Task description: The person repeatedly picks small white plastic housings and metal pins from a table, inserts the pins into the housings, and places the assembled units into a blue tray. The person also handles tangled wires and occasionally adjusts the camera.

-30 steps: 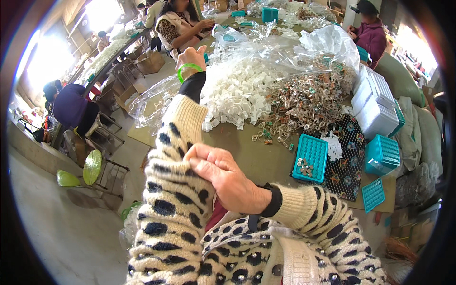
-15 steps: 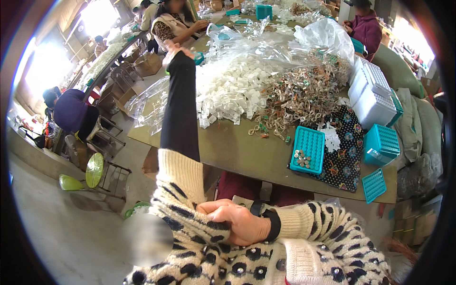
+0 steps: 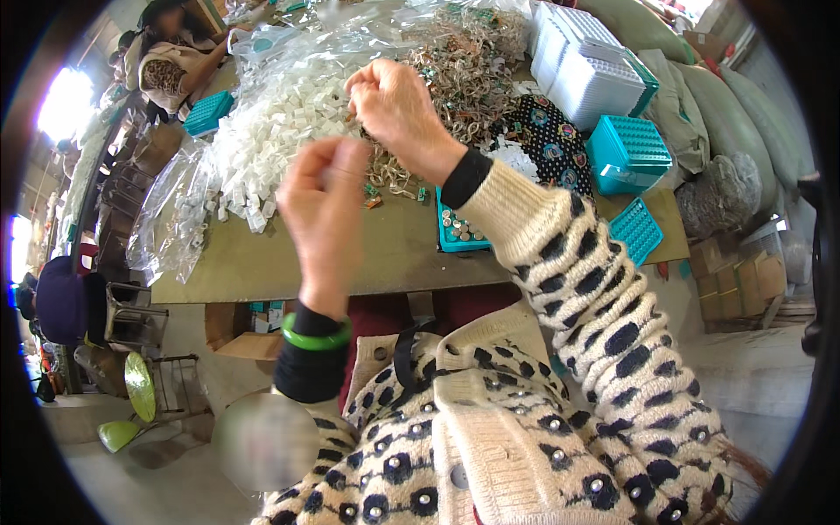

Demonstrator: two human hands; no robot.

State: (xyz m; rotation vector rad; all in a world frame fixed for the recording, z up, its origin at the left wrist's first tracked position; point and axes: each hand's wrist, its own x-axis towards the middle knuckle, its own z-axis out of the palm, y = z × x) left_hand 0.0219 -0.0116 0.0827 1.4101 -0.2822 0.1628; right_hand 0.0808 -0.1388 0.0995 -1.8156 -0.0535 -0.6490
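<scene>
Both my hands are raised above the near side of the work table point(image 3: 254, 276). My right hand point(image 3: 398, 114) is closed, its fingers curled in front of the heaps; their inner side is hidden. Lower and to the left, my left hand point(image 3: 324, 214) is smeared by motion, its fingers seemingly bent toward the thumb. A green bangle point(image 3: 317, 337) rings the left wrist over a black cuff. Behind the hands lie a heap of small white pieces point(image 3: 262, 166) and a tangle of brownish strips point(image 3: 464, 70). A teal tray point(image 3: 451, 241) of round metal pieces stands partly behind my right forearm.
Stacked white trays point(image 3: 582, 66), a teal tray stack point(image 3: 626, 153) and a flat teal tray point(image 3: 637, 230) stand at the right, beside large sacks point(image 3: 700, 131). A patterned black cloth point(image 3: 551, 140) lies on the table. A person point(image 3: 166, 66) works at the far left.
My right hand has let go of my left sleeve and risen over the table. My left arm has drawn back and bent; its bangle now shows. The view has shifted right.
</scene>
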